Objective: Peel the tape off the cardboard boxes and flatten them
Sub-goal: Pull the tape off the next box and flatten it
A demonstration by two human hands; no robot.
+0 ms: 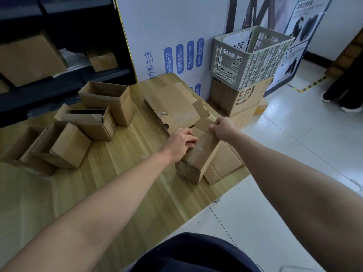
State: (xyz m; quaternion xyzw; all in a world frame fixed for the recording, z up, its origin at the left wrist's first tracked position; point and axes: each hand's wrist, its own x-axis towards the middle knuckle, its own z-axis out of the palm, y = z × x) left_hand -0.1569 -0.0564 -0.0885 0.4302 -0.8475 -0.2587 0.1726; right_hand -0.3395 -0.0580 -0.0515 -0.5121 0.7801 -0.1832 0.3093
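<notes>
Two hands work one box (200, 156) at centre right of the frame, near the right edge of the desk (127, 173). Your left hand (180, 142) curls its fingers over the box's top; your right hand (222, 127) pinches its far flap (204, 123). Flattened cardboard (176, 103) lies just behind, and several open boxes (106, 99) stand at middle left. A plastic crate (251, 55) sits upper right.

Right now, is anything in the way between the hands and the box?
Nothing visible. Both are on it: the left hand holds the box, and the right hand pinches its flap.
</notes>
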